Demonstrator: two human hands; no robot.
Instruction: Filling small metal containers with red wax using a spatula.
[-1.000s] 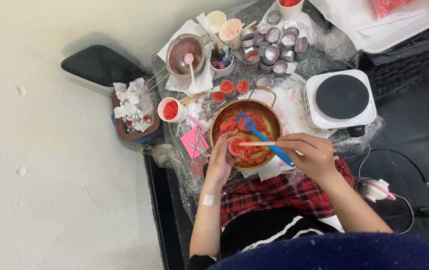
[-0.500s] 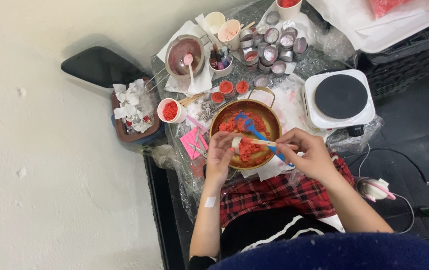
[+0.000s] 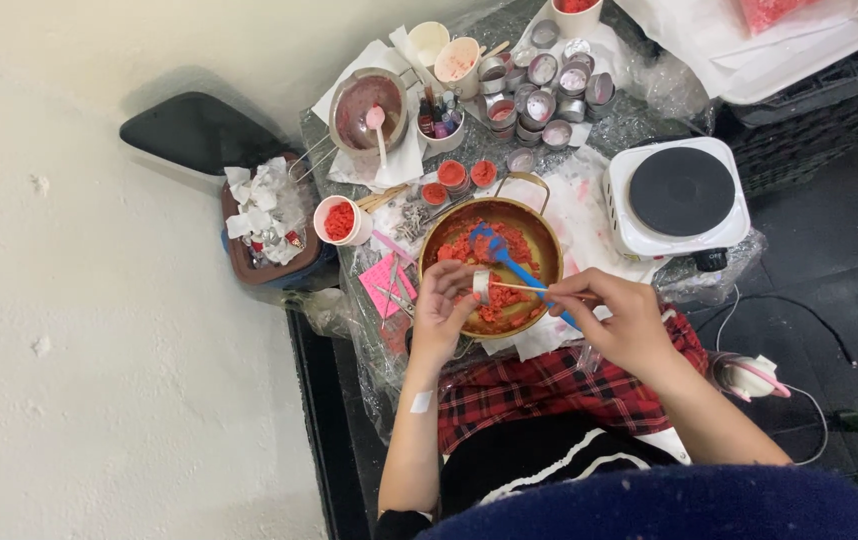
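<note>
Tipped further since a second ago, small tin [image 3: 481, 284] in left hand [image 3: 441, 312] | right hand [image 3: 617, 312] pinching wooden stick [image 3: 517, 288], scraping red wax over gold pot [image 3: 494, 266] | next: steady scraping.

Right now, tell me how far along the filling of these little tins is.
Done: three small tins behind the gold pot already hold red mix. In hand: the left hand tips a small tin over the pot while the right hand works a wooden stick into it. Left: a cluster of silver tins looks mostly unfilled, and red mix remains in the pot.
</note>
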